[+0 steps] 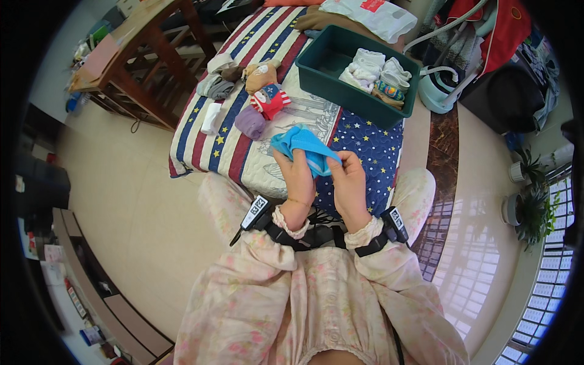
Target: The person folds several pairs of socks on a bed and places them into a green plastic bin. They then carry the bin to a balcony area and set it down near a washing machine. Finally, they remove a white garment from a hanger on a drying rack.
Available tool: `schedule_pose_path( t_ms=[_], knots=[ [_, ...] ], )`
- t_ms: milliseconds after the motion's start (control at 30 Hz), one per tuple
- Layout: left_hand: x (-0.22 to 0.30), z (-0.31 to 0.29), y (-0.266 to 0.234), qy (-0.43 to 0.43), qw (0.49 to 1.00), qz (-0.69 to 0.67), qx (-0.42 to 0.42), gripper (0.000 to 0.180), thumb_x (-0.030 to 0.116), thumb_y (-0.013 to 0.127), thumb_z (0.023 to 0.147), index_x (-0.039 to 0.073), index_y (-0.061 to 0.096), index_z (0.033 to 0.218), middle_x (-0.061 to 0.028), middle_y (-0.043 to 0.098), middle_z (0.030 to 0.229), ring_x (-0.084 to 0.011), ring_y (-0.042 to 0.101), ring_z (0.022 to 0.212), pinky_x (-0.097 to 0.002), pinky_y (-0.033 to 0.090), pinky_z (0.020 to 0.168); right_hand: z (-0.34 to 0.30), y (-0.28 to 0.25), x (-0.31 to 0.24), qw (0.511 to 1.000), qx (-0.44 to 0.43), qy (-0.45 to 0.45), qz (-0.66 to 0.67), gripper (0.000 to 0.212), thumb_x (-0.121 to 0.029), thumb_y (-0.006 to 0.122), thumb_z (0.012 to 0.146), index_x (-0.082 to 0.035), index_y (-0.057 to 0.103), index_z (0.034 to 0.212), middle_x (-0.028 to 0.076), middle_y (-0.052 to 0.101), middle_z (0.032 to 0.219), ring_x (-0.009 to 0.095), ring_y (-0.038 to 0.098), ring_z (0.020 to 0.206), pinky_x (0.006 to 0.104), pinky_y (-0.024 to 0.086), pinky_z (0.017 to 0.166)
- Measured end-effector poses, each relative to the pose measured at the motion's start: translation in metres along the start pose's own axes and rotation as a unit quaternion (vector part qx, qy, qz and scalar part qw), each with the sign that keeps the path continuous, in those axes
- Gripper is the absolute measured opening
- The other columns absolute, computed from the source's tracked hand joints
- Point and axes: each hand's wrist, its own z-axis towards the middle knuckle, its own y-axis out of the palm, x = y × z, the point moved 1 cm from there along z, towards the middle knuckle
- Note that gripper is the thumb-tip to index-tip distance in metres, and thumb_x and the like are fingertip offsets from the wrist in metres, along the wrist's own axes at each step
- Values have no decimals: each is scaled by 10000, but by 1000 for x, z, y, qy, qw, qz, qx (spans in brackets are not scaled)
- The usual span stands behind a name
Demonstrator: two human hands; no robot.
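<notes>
Between my two hands is a bright blue cloth item, partly folded, with a lighter stripe along one fold; its exact kind I cannot tell. My left hand [297, 183] grips the blue cloth [302, 143] from below, thumb on top. At the right end of the cloth, my right hand [350, 182] pinches its edge. Just beyond lie soft cloth bundles on the quilt: a purple bundle [250, 123], a red patterned bundle [270, 101], a tan bundle [260, 75], and grey and pale bundles [216, 86]. A small white folded cloth [211, 118] sits left of them.
A dark green bin [333, 89] holding white and patterned cloth bundles stands on the striped, starred quilt [201, 143]. Behind it are a white plastic bag [371, 18] and brown fabric. Wooden furniture [131, 55] is at far left, a pale blue appliance with a hose [435, 91] at right.
</notes>
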Motion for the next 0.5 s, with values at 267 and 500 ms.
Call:
schedule_pose_path(
  t_ms=[267,500],
  knots=[
    [10,11,7,-131,972,-171,-91,355,291,477,969,49,473,1229,-103,582,1129,-215,603,978,-361,521,830,13,-9,-12,974,13,119,192,69,-123,547,942,-57,530,951,43,617,896,122,609,790,269,509,706],
    [-3,8,1,-308,908,-244,-145,432,413,417,930,53,583,1103,-101,645,1041,-221,636,930,-370,525,843,31,-17,-7,998,41,45,21,96,-114,607,913,-50,548,874,-4,594,775,51,536,658,197,427,576]
  ],
)
